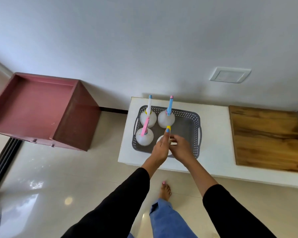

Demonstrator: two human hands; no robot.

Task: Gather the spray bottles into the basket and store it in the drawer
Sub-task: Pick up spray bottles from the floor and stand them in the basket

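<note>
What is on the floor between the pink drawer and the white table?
Nothing: the head view shows only bare glossy floor between the drawer and the table.

Black long sleeves [126,200] on both arms, ending mid-forearm; hands [160,148] bare, blue jeans [169,220], bare foot [165,191] with pink nail polish on the toe

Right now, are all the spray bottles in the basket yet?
Nearly. Three spray bottles already stand in the grey basket. Both hands, left hand and right hand, are at a fourth bottle at the basket's near side. Left to do: carry the basket to the open pink drawer.
</note>
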